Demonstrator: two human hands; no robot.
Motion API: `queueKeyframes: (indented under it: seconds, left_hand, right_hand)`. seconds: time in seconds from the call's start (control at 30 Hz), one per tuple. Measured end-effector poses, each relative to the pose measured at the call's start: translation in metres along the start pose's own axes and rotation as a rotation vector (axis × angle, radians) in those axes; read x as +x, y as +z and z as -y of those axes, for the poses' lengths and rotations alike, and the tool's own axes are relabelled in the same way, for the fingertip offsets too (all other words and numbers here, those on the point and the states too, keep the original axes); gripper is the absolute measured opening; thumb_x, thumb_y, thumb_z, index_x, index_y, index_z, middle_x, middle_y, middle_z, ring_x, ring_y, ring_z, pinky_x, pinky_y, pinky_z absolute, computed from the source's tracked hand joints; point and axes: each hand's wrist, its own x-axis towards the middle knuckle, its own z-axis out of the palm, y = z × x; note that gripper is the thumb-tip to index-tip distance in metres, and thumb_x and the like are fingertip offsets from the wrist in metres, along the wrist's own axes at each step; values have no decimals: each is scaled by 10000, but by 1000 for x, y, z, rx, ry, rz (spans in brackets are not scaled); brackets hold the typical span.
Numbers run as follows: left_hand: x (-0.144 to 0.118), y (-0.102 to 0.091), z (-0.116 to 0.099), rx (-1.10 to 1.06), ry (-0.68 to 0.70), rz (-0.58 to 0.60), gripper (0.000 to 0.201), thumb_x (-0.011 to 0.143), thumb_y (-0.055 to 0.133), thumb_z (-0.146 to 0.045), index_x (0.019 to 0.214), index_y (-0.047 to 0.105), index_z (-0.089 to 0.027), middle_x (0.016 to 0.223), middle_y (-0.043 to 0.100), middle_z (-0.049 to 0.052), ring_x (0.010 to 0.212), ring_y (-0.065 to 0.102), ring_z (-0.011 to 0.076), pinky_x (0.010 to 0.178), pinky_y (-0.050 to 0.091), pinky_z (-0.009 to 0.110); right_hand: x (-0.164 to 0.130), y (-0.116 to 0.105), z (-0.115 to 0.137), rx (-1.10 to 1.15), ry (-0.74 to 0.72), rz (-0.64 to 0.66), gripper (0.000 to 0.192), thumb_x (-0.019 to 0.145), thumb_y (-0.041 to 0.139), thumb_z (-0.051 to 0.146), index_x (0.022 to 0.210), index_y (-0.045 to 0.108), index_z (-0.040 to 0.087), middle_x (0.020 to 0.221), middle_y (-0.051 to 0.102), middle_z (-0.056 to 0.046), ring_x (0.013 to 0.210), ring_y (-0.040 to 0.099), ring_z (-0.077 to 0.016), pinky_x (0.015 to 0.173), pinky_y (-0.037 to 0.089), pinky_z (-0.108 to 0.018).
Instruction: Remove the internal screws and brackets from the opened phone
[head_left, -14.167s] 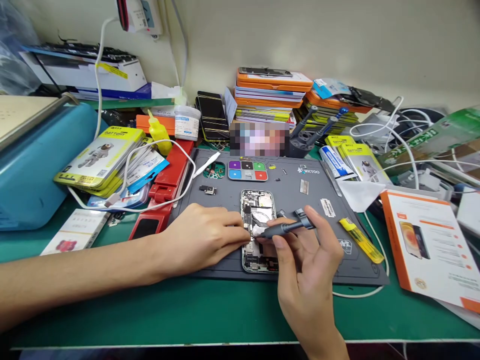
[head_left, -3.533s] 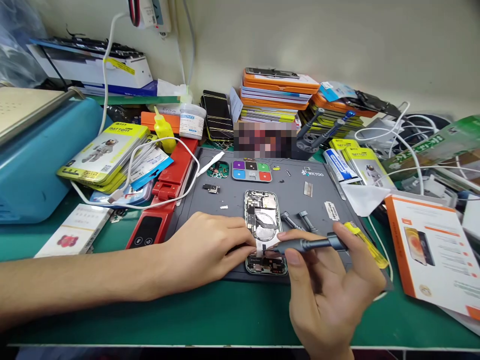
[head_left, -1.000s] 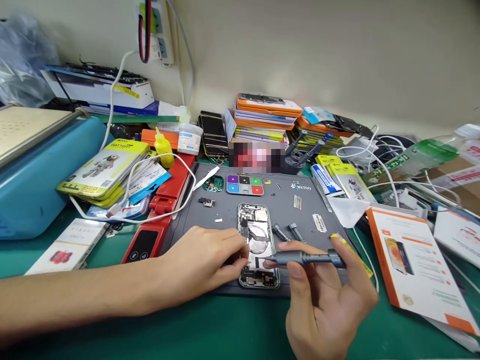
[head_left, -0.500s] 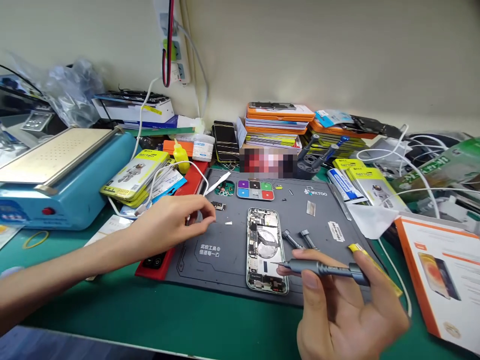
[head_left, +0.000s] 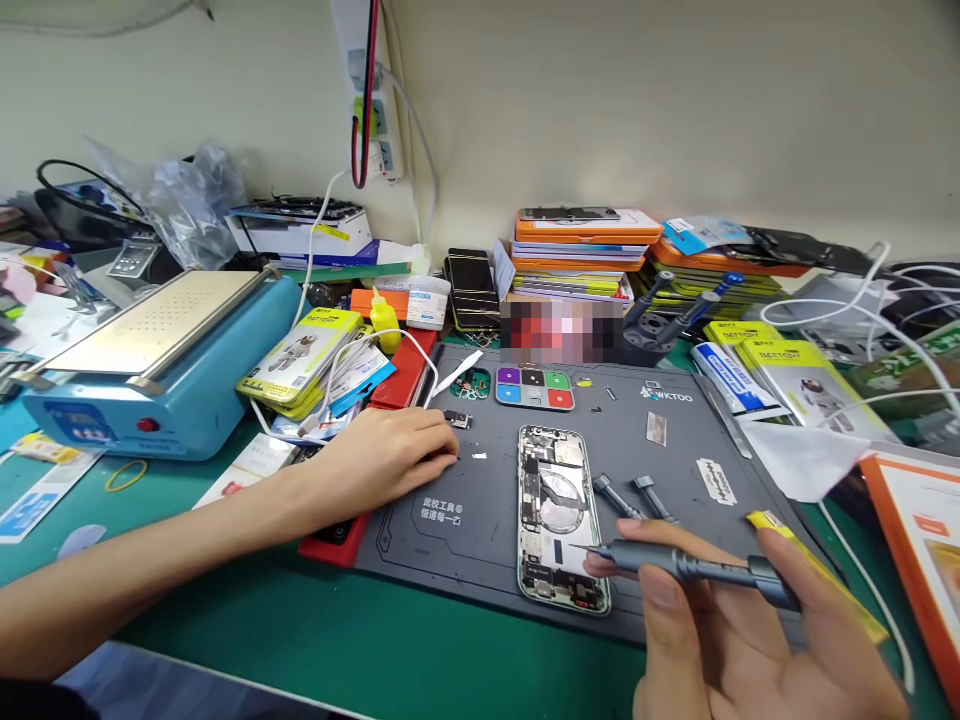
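My right hand grips a slim grey precision screwdriver, its thin tip pointing left, over the lower part of an opened phone. The phone lies face up with its inner boards and a round coil exposed. On the left of the dark repair mat, my left hand is low with fingers curled together; whatever they pinch, if anything, is hidden. Beside its fingertips lie a small camera-like module and a tiny white piece. Two more drivers rest right of the phone.
A coloured parts tray, white spudger, razor blade and tweezers lie on the mat. A blue heating plate and battery boxes stand left. An orange-edged box borders the right.
The view has shifted left, so most things appear further right. My left hand has lowered and its fingers have curled closer together. My right hand still holds the screwdriver over the phone.
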Motion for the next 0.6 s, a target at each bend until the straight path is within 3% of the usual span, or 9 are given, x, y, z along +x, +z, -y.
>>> queueKeyframes:
  seconds: [0.23, 0.6]
  left_hand:
    - [8, -5, 7, -76, 3, -14, 174, 1136, 581, -230, 1121, 754, -214, 1134, 808, 18, 1010, 790, 199, 853, 566, 277]
    - [9, 1, 15, -97, 76, -16, 209, 1145, 572, -206, 1143, 781, -205, 1148, 785, 34, 979, 775, 197, 832, 554, 265]
  right_hand:
    - [-1, 0, -2, 49, 22, 32, 582, 953, 757, 50, 1485, 600, 228, 1006, 842, -80, 669, 816, -174, 634, 728, -285]
    - [-2, 3, 2, 127, 63, -13, 544, 966, 749, 47, 1456, 623, 247, 1019, 836, -75, 707, 817, -171, 640, 741, -307]
